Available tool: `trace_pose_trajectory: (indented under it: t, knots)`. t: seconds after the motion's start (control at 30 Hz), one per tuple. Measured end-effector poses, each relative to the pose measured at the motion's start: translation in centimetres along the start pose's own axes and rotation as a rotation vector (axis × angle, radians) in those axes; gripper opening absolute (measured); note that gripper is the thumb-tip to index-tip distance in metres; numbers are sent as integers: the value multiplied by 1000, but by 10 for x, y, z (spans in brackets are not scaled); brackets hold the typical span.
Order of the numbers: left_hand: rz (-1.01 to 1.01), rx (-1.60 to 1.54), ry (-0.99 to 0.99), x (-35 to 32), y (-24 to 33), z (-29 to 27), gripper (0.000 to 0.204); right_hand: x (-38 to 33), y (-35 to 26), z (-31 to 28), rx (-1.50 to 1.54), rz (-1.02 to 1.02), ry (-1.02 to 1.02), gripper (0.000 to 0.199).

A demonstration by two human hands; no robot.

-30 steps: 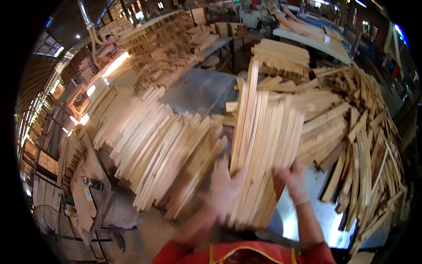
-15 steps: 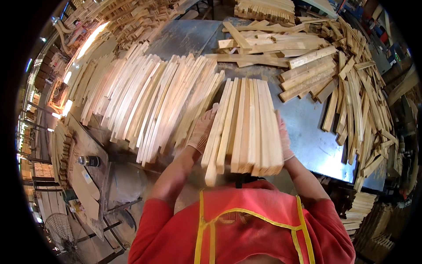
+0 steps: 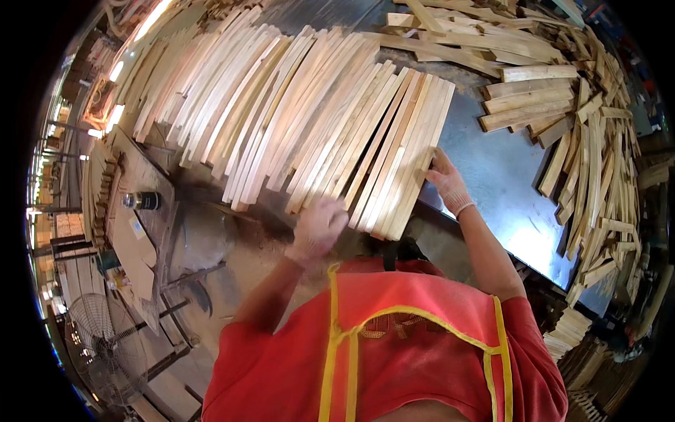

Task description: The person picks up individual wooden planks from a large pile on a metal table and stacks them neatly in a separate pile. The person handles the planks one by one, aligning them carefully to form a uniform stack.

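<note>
A bundle of pale wooden strips (image 3: 402, 158) lies on the metal table against the right end of a long row of similar strips (image 3: 246, 112). My right hand (image 3: 446, 184), in a light work glove, touches the bundle's right side with its fingers partly extended, not wrapped round any strip. Close to the near ends of the strips is my gloved left hand (image 3: 320, 226). Motion smears its fingers, so I cannot tell whether they are closed or touch the wood.
Loose wooden strips (image 3: 590, 162) are heaped along the right and far sides of the metal table (image 3: 517, 225). To the left, a worn side bench (image 3: 151, 239) carries a dark jar (image 3: 140, 201). A wire-caged fan (image 3: 105, 344) stands at the lower left.
The bundle between my hands has moved away from me and come down beside the row, now leaning right. My left hand has left its side and come nearer; my right hand stays by it.
</note>
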State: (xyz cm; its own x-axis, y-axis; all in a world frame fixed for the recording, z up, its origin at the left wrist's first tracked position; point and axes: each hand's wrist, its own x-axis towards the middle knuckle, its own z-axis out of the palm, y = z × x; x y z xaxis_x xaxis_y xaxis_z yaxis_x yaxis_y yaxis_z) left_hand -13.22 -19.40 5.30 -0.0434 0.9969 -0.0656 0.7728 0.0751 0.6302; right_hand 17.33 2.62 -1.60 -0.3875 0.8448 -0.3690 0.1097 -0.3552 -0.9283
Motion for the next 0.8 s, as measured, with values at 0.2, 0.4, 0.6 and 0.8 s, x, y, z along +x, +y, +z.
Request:
trace_pose_trajectory:
  t: [0.2,0.4,0.6,0.8]
  knots:
    - [-797,-861,-49,-56,-16,76,60,3,-10,5,234,115,-58,91]
    - [-744,-1693,75,3,-4,115,66,4,15,-15,145,141,-23,89]
    - [-512,-234,-340,5,67,51,73,-3,-18,-34,-117,176,28,91]
    - [-495,-143,-165,139,80,59,80,10,-63,-44,-343,291,-83,83]
